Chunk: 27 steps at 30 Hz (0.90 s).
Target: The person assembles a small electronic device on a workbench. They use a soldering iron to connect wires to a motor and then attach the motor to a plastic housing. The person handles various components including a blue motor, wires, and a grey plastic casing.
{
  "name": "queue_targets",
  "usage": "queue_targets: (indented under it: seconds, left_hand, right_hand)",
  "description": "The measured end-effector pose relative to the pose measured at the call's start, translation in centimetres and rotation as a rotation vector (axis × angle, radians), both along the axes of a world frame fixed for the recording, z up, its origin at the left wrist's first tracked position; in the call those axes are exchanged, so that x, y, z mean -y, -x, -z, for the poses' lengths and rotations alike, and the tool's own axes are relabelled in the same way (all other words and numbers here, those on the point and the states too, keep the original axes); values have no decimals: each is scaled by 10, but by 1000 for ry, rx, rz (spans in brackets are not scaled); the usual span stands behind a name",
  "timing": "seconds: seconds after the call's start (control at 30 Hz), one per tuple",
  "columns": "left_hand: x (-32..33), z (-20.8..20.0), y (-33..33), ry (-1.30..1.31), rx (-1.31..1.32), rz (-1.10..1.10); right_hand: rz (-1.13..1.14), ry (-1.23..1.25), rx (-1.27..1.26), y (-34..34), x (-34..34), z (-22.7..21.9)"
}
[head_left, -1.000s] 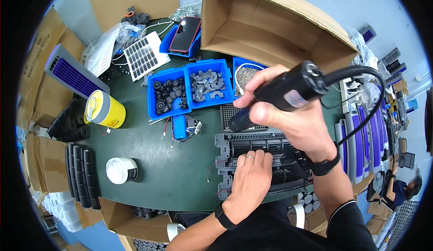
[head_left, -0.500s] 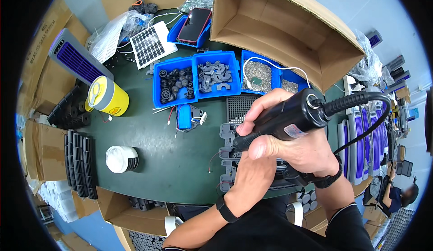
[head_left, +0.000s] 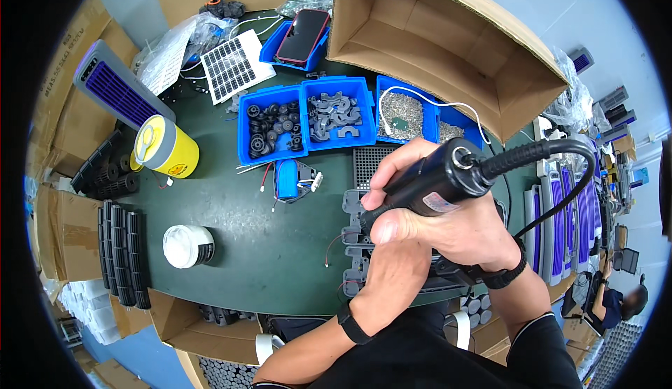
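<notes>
Wrapped around a black corded electric screwdriver [head_left: 442,182] is my right hand [head_left: 462,231], its thumb along the near side. The tool slants down to the left, and its tip is hidden by the hands. My left hand [head_left: 397,266] reaches in under the screwdriver's front end, its fingers out of sight behind the right thumb and the tool. Beneath both hands lie grey plastic housings [head_left: 355,270] with thin wires coming out on the left. Whatever the left fingers touch on them cannot be seen.
Beyond the hands are a perforated block [head_left: 365,166], blue bins of black wheels [head_left: 273,129], grey clips [head_left: 334,119] and screws [head_left: 400,115], and a large carton [head_left: 448,46]. A white tub [head_left: 187,247], yellow canister [head_left: 168,150] and black rollers [head_left: 124,256] stand left; purple-grey units [head_left: 560,221] right.
My right hand and the screwdriver have shifted slightly to the left, and the tool's cord moved along. The left hand has hardly moved.
</notes>
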<state>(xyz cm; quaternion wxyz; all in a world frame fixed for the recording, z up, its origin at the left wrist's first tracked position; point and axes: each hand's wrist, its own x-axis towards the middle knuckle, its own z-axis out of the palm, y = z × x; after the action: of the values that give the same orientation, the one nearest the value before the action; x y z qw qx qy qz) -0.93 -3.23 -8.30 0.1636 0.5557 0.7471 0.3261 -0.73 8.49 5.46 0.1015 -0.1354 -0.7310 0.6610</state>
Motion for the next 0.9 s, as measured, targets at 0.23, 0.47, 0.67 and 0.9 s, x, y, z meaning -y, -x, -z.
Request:
queue_targets:
  seconds: [0.23, 0.47, 0.67, 0.9]
  left_hand:
    - [-1, -4, -1, -146, -2, -91]
    - [3, -2, -3, -175, -78, -86]
    - [-1, -2, -1, -283, 22, -131]
    - [5, 4, -4, -122, -37, -54]
  right_hand:
    - [-68, 3, -1, 0, 0, 1]
    - [-134, -28, 11, 2, -2, -4]
    - [-91, -13, 41, 3, 4, -2]
    - [-172, -106, 26, 3, 0, -2]
